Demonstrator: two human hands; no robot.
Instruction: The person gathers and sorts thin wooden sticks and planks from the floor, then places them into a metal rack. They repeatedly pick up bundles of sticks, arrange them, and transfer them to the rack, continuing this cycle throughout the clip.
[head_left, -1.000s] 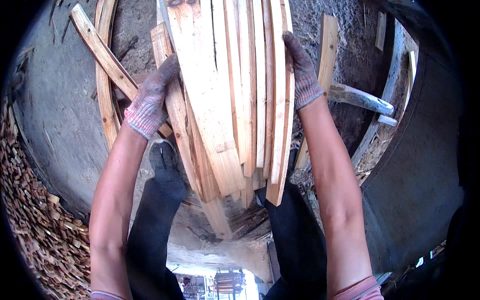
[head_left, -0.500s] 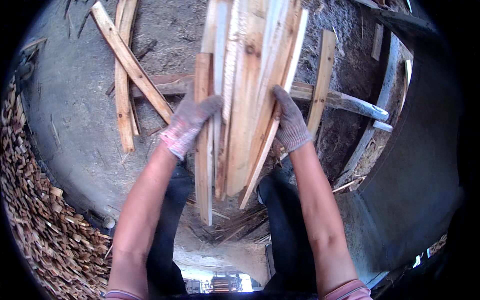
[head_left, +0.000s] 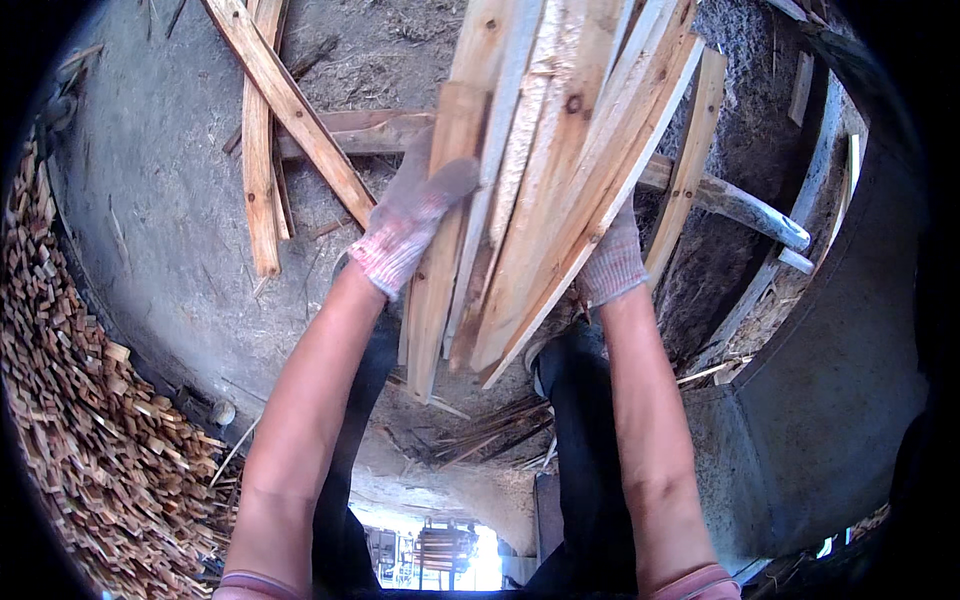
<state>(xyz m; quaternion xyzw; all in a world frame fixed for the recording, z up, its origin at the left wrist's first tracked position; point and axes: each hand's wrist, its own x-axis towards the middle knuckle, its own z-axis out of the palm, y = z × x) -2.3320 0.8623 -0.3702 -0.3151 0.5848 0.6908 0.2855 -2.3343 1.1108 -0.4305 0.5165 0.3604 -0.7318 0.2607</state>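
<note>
A thick bundle of long, narrow wooden boards (head_left: pixel 560 130) slants up and away in front of me, its near ends uneven. At its left side my left hand (head_left: pixel 412 215), in a dirty light knit glove, is closed on it, the thumb lying over the outermost board. My right hand (head_left: pixel 617 258), gloved alike, holds the bundle from the right; its fingers are hidden behind the boards. Only the cuff and the back of that glove show. The bundle is above the ground between my legs.
Two boards cross (head_left: pixel 285 100) at the left, on a wooden beam (head_left: pixel 370 135) running crosswise. Another board (head_left: pixel 690 160) rests across the beam's right part. A large heap of wood pieces (head_left: pixel 90 430) is at lower left, a grey metal panel (head_left: pixel 820 400) at right. Scraps (head_left: pixel 490 430) litter the ground.
The bundle has shifted right and tilted, with its far end leaning further right. Both hands moved right with it. My right thumb, seen before on the bundle's edge, is now hidden.
</note>
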